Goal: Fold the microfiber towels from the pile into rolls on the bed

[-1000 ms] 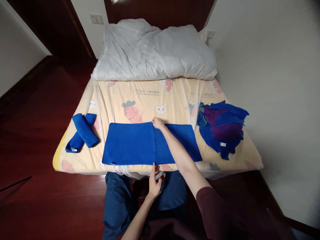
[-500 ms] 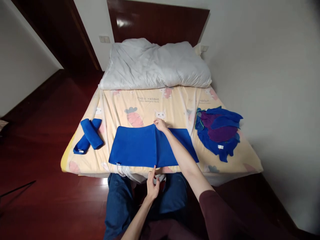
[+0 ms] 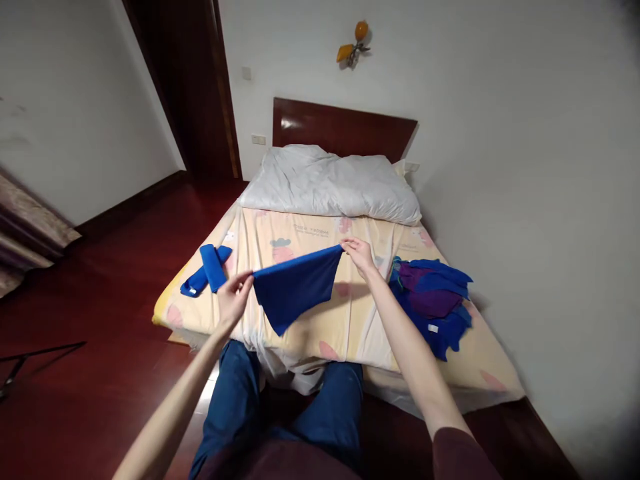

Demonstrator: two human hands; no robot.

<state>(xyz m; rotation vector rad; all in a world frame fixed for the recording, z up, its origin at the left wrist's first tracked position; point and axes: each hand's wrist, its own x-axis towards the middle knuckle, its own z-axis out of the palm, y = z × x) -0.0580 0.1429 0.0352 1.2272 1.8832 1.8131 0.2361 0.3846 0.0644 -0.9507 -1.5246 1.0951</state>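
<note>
- Towel (image 3: 295,287) hangs above bed (image 3: 310,233); left hand (image 3: 233,297) and right hand (image 3: 357,253) fingers pinch its top corners.
- Two rolls (image 3: 210,270) lie finished; pile (image 3: 433,293) not yet rolled.

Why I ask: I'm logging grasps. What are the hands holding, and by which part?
One blue towel, hanging above the bed: the left hand pinches one end of its taut upper edge, the right hand the other end.

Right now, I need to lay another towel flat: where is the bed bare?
Bare sheet lies mid-bed, between the rolled towels on the left and the blue-and-purple pile on the right, below the duvet; the held towel hangs above it. The right side and head end are crowded.
</note>
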